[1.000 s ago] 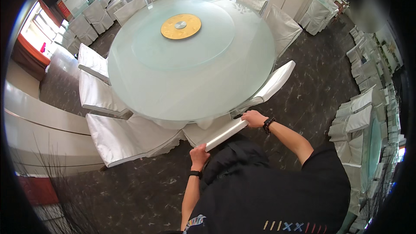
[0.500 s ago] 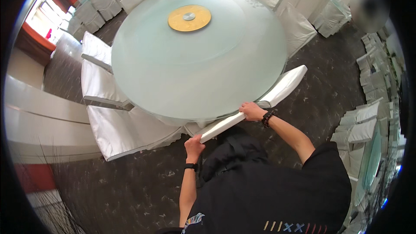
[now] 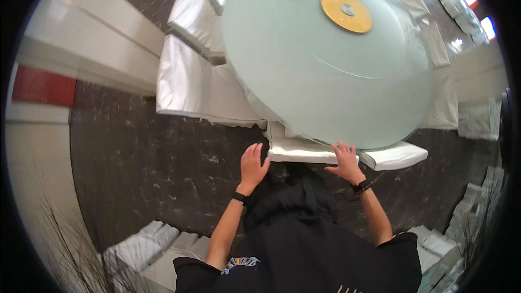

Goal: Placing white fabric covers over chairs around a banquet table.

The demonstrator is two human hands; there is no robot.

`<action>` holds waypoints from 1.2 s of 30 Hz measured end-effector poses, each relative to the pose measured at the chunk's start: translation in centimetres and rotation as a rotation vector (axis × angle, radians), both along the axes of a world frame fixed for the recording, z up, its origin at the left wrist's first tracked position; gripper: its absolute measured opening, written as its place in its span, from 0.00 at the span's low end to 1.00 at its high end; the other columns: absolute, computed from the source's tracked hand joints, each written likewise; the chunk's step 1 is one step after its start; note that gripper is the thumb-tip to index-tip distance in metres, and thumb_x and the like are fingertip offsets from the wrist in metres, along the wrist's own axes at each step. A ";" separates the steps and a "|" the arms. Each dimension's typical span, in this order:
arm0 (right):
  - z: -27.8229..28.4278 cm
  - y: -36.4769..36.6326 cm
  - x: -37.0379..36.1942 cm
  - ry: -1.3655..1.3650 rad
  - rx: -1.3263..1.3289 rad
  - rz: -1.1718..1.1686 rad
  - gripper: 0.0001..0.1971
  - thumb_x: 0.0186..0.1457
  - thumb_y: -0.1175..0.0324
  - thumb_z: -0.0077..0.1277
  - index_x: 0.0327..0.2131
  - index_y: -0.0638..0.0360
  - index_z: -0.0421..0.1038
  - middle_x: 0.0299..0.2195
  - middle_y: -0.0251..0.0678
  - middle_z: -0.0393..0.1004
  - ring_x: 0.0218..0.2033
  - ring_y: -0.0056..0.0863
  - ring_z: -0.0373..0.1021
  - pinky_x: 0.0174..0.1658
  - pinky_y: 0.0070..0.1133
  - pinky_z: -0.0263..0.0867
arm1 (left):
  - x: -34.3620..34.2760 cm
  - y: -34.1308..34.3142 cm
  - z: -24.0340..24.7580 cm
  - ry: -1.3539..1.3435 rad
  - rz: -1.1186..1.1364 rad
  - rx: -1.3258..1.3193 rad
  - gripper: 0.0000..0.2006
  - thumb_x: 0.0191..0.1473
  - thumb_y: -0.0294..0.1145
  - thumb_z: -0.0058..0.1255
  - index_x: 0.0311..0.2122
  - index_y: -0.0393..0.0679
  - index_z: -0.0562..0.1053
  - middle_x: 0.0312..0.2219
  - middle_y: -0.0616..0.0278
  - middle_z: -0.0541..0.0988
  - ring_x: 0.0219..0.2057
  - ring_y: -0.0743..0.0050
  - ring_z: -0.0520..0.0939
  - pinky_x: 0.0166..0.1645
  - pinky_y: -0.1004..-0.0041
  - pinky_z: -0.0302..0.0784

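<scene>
Head view: the white chair in a satiny fabric cover (image 3: 309, 155) stands directly before the person, its padded back forming a straight pale bar along the near rim of the round, pale-green frosted-glass table (image 3: 325, 103). Its seat reaches under the glass, presumably so that the back can sit close to the rim and follow the circle. On the right, a second white fabric-covered chair back (image 3: 396, 156) lies just beside it, angled to suit the curve; on the left, a white fabric-covered chair with a broad back (image 3: 182, 76) likewise faces inward. The flat golden disc with a silvery hub (image 3: 347, 12) rests on the glass, well apart from the hands.

The bare left hand (image 3: 253, 169) is just beyond the left end of the near chair's back, fingers extended and loosely together, thumb toward the cover. It has hold of nothing; whether the thumb brushes the fabric I cannot tell. The bare right hand (image 3: 347, 164) is at the other end, fingers fanned forward over the top edge and thumb stretched sideways. It grips nothing, though light contact cannot be ruled out. Both forearms reach forward from the lower edge, palms apparently downward, the hands about as far apart as the back is wide, a spacing that seems to suit its two corners.
</scene>
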State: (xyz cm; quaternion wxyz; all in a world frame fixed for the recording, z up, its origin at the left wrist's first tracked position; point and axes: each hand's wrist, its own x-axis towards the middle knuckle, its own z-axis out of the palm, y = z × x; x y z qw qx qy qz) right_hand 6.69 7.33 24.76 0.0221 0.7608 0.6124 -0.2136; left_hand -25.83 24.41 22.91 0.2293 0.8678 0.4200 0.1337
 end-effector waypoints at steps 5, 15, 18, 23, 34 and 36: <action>2.5 4.7 -8.0 0.114 0.202 0.031 0.41 0.46 0.45 0.61 0.59 0.57 0.59 0.57 0.48 0.61 0.60 0.46 0.56 0.64 0.47 0.45 | -11.5 -0.8 -4.9 0.216 0.272 -0.706 0.21 0.56 0.46 0.49 0.45 0.38 0.73 0.40 0.47 0.80 0.44 0.44 0.79 0.47 0.53 0.74; 4.3 17.6 -30.0 0.208 0.419 -0.016 0.26 0.56 0.58 0.55 0.54 0.61 0.63 0.54 0.48 0.64 0.56 0.45 0.61 0.62 0.40 0.51 | -37.0 -2.4 -7.1 0.276 0.456 -0.773 0.17 0.59 0.42 0.40 0.42 0.40 0.74 0.38 0.46 0.80 0.42 0.42 0.79 0.46 0.52 0.73; 4.6 21.5 -35.7 0.275 0.406 0.177 0.24 0.56 0.60 0.54 0.53 0.62 0.64 0.52 0.47 0.66 0.51 0.46 0.65 0.57 0.36 0.58 | -44.5 -1.5 -6.8 0.305 0.569 -0.709 0.16 0.60 0.42 0.39 0.41 0.41 0.74 0.36 0.47 0.80 0.41 0.42 0.79 0.45 0.53 0.73; 4.0 28.9 -42.4 0.448 0.248 0.258 0.23 0.56 0.60 0.53 0.52 0.62 0.64 0.52 0.47 0.67 0.45 0.47 0.69 0.48 0.35 0.65 | -52.6 3.9 -7.5 0.226 0.768 -0.578 0.17 0.59 0.44 0.40 0.42 0.42 0.74 0.36 0.48 0.81 0.40 0.44 0.79 0.45 0.54 0.74; 0.0 48.4 -50.3 0.375 0.523 -0.045 0.38 0.53 0.56 0.57 0.60 0.68 0.53 0.53 0.57 0.65 0.54 0.52 0.63 0.56 0.36 0.60 | -51.9 18.1 -8.4 0.181 0.461 -0.894 0.20 0.60 0.45 0.39 0.49 0.43 0.73 0.45 0.51 0.79 0.48 0.47 0.77 0.51 0.59 0.72; -1.5 51.7 -51.8 0.463 0.401 -0.317 0.42 0.50 0.55 0.60 0.60 0.72 0.52 0.52 0.60 0.67 0.53 0.54 0.65 0.55 0.38 0.62 | -52.3 22.3 -7.8 0.219 0.422 -0.880 0.20 0.60 0.45 0.39 0.49 0.42 0.73 0.45 0.51 0.79 0.48 0.47 0.77 0.51 0.59 0.72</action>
